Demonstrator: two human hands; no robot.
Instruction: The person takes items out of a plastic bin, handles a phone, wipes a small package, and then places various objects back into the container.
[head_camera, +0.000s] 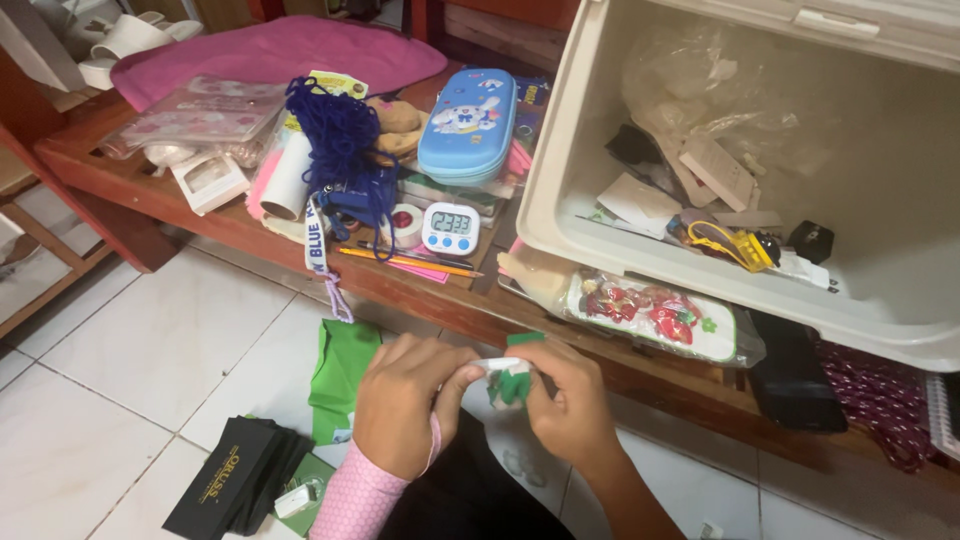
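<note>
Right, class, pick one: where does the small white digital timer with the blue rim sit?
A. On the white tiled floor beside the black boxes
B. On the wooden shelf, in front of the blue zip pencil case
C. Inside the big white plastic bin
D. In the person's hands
B: the small white digital timer with the blue rim stands on the wooden shelf, just in front of the blue zip pencil case.
</note>
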